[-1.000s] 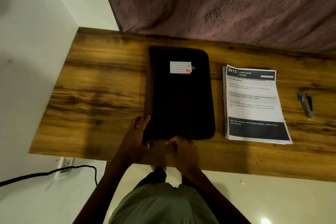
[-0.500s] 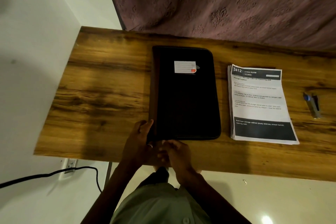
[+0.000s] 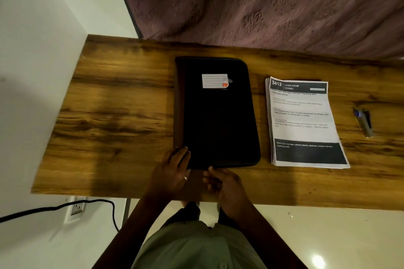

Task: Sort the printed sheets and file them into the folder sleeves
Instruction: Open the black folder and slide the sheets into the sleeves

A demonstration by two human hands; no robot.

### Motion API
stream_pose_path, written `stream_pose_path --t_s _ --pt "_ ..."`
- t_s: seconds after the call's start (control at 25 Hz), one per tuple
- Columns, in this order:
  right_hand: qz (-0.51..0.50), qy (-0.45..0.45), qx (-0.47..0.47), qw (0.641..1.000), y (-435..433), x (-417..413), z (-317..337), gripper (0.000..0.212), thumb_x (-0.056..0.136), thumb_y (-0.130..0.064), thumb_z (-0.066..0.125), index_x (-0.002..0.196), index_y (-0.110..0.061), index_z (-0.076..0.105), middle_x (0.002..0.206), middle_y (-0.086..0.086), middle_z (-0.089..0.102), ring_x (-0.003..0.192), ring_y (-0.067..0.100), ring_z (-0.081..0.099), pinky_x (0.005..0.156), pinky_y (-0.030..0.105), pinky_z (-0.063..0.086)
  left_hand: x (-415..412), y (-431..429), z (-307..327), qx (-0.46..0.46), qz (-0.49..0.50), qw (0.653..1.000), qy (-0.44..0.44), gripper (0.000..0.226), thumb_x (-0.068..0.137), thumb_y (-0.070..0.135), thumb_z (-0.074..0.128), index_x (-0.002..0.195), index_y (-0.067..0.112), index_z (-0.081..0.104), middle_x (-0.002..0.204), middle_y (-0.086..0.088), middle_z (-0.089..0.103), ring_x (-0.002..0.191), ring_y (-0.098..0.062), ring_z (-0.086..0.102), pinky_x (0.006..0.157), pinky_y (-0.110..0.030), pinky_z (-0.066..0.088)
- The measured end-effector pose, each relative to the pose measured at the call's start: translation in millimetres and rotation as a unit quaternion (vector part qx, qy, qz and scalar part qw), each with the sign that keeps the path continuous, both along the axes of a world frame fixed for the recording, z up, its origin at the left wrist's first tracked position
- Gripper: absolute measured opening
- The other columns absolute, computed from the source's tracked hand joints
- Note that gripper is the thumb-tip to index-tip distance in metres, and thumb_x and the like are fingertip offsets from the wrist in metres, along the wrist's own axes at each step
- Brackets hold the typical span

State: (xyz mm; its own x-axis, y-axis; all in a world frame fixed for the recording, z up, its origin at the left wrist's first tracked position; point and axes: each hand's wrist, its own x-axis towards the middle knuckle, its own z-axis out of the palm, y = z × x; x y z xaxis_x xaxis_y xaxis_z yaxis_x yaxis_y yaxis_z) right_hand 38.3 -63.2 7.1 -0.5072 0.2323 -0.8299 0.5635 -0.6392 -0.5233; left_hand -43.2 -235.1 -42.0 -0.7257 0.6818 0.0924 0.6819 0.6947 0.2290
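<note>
A closed black zip folder (image 3: 218, 120) lies flat in the middle of the wooden table (image 3: 122, 116), with a white label (image 3: 215, 81) near its far end. To its right lies a stack of printed sheets (image 3: 303, 120); the top one is headed "3412 LIVING ROOM". My left hand (image 3: 172, 170) holds the folder's near left corner, fingers on top of the cover. My right hand (image 3: 220, 183) is close beside it, its curled fingertips touching the folder's near edge. Whether they pinch anything is hidden.
A pen-like object with a blue tip (image 3: 364, 121) lies at the table's right end. A patterned purple curtain (image 3: 262, 6) hangs behind the table and a white wall (image 3: 32, 50) is on the left. Below the table's left end are a wall socket (image 3: 76, 207) and a black cable (image 3: 54, 208).
My right hand has shifted a little left along the folder's near edge, closer to my left hand. The left hand stays on the corner. The folder and the sheets have not moved.
</note>
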Motion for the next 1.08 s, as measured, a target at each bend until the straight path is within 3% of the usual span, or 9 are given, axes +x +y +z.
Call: stream_pose_path --t_s 0.12,0.24,0.32,0.4,0.48,0.6,0.84,1.08 --pt "0.059 0.018 -0.030 0.998 -21 -4 2 0.015 0.094 -0.006 0.059 0.106 -0.004 0.066 0.097 0.013 0.075 0.078 0.021 0.070 0.064 0.027 0.053 0 -8 5 0.058 0.007 0.998 -0.039 0.048 0.096 0.029 0.042 0.131 0.002 0.061 0.135 -0.016 0.059 0.123 -0.030 0.051 0.081 -0.037 0.058" --pt "0.059 0.037 -0.045 0.997 -34 -9 4 0.017 0.096 -0.008 0.057 0.111 -0.005 0.065 0.103 0.011 0.075 0.085 0.022 0.071 0.068 0.028 0.053 3 -12 9 0.131 0.083 0.978 -0.136 0.053 0.091 0.016 0.055 0.142 0.005 0.048 0.145 -0.013 0.045 0.124 -0.027 0.052 0.097 -0.028 0.047" --pt "0.053 0.054 -0.051 0.996 -34 -8 4 0.017 0.097 -0.009 0.055 0.110 -0.007 0.066 0.105 0.008 0.075 0.089 0.021 0.071 0.069 0.027 0.053 6 -14 11 0.161 0.146 0.956 -0.196 0.063 0.087 0.008 0.069 0.145 0.006 0.043 0.144 -0.014 0.041 0.112 -0.022 0.055 0.089 -0.021 0.046" --pt "0.041 0.072 -0.072 0.994 -35 -4 3 0.020 0.098 -0.008 0.052 0.113 -0.008 0.064 0.108 0.006 0.074 0.091 0.021 0.072 0.067 0.026 0.053 7 -18 8 0.160 0.165 0.948 -0.219 0.070 0.078 -0.001 0.078 0.141 0.001 0.048 0.135 -0.020 0.049 0.102 -0.027 0.061 0.084 -0.021 0.046" --pt "0.026 0.080 -0.093 0.992 -36 -3 0 0.022 0.098 -0.005 0.051 0.118 -0.006 0.061 0.113 0.008 0.073 0.094 0.024 0.072 0.067 0.027 0.054 4 -25 4 0.156 0.152 0.950 -0.225 0.070 0.073 -0.007 0.079 0.137 -0.001 0.053 0.126 -0.021 0.059 0.103 -0.031 0.065 0.086 -0.026 0.050" --pt "0.019 0.083 -0.097 0.992 -39 -6 -3 0.022 0.097 -0.003 0.052 0.118 -0.004 0.057 0.116 0.011 0.071 0.099 0.028 0.071 0.069 0.030 0.056 3 -29 8 0.171 0.159 0.942 -0.242 0.068 0.075 -0.013 0.072 0.138 0.001 0.053 0.129 -0.017 0.060 0.107 -0.019 0.064 0.088 -0.009 0.043" --pt "0.105 0.077 -0.081 0.988 -44 -12 -6 0.025 0.098 -0.010 0.053 0.121 -0.003 0.061 0.115 0.010 0.072 0.100 0.026 0.071 0.075 0.030 0.056 2 -38 11 0.191 0.132 0.933 -0.274 0.069 0.077 -0.012 0.071 0.141 0.004 0.050 0.138 -0.013 0.056 0.115 -0.016 0.059 0.089 -0.001 0.041" --pt "0.094 0.090 -0.025 0.991 -49 -10 -4 0.015 0.094 -0.015 0.061 0.107 -0.010 0.069 0.103 0.008 0.075 0.087 0.020 0.070 0.075 0.032 0.053 -1 -42 11 0.165 0.102 0.946 -0.260 0.067 0.073 -0.010 0.073 0.137 0.001 0.056 0.129 -0.016 0.063 0.111 -0.012 0.058 0.090 0.003 0.036"
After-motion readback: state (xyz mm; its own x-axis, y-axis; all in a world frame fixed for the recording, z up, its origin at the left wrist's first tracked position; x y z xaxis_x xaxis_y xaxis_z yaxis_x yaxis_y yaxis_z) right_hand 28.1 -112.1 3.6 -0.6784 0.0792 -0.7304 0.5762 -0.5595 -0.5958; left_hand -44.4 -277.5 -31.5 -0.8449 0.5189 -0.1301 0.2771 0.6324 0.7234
